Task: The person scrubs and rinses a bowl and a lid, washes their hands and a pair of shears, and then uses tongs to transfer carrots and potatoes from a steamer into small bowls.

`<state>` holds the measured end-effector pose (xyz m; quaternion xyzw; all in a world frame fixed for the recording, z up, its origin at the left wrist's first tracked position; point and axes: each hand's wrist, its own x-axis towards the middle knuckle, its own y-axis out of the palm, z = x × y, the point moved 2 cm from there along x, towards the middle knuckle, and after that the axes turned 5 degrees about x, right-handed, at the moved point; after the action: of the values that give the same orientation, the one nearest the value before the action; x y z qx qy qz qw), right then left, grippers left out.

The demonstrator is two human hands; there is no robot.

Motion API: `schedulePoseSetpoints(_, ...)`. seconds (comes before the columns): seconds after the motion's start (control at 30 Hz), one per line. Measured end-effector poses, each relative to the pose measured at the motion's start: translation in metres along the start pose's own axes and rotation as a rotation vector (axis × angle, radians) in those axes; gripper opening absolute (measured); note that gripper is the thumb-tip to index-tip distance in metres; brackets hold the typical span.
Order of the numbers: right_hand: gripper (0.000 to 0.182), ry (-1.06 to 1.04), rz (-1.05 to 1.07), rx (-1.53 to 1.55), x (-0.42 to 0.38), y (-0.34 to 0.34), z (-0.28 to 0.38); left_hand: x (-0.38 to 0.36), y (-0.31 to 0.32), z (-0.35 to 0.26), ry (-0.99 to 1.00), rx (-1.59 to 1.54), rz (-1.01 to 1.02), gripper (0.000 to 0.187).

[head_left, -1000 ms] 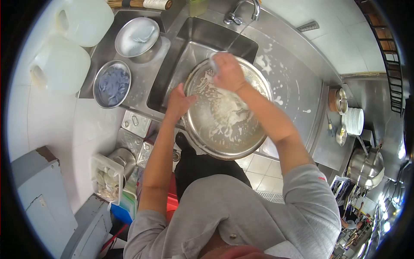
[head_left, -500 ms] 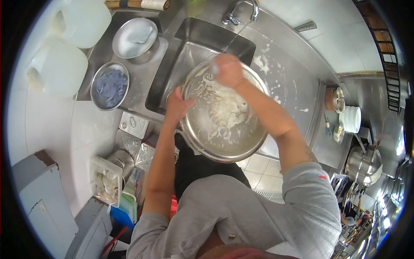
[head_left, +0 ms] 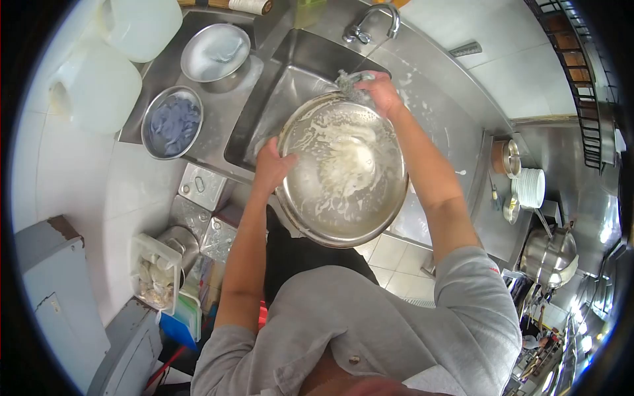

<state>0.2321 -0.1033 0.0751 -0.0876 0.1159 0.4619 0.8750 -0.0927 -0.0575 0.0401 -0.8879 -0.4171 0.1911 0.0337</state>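
Observation:
A large round metal basin [head_left: 350,221] with soap suds inside is tilted over the front edge of the sink [head_left: 264,109]. My left hand [head_left: 272,164] grips its left rim, thumb on the inner side and the other fingers hidden behind. In my right hand [head_left: 382,92] is a grey-green scouring pad [head_left: 353,86], held just above the basin's far rim. The faucet [head_left: 376,23] runs a thin stream of water down close to that pad.
Left of the sink stand a metal bowl of suds [head_left: 214,53] and a bowl of bluish cloths [head_left: 173,124]. White jugs [head_left: 99,92] line the far left. A stack of white plates [head_left: 528,188] and a pot [head_left: 548,254] are at the right.
My right hand has moved from over the basin's far rim outward to the right, nearer the water stream, and the scouring pad now shows. My left hand keeps its hold.

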Motion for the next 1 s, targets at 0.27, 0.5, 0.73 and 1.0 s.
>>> schedulePoseSetpoints(0.27,0.031,-0.601,-0.129,-0.793,-0.031,-0.009,-0.004,0.003,0.003,0.007,0.007,-0.065,0.015,0.042)
schedulePoseSetpoints(0.5,0.024,-0.869,0.118,-0.829,-0.053,0.106,-0.011,0.014,0.005,0.025,0.058,0.042,-0.006,0.045)
schedulePoseSetpoints(0.73,0.026,-0.465,-0.198,-1.088,-0.060,-0.013,-0.066,-0.006,-0.006,0.022,-0.064,0.032,-0.042,0.044)
schedulePoseSetpoints(1.0,0.022,-0.525,-0.365,-0.977,-0.041,0.014,-0.067,-0.016,-0.003,0.007,0.051,0.184,-0.087,0.039)
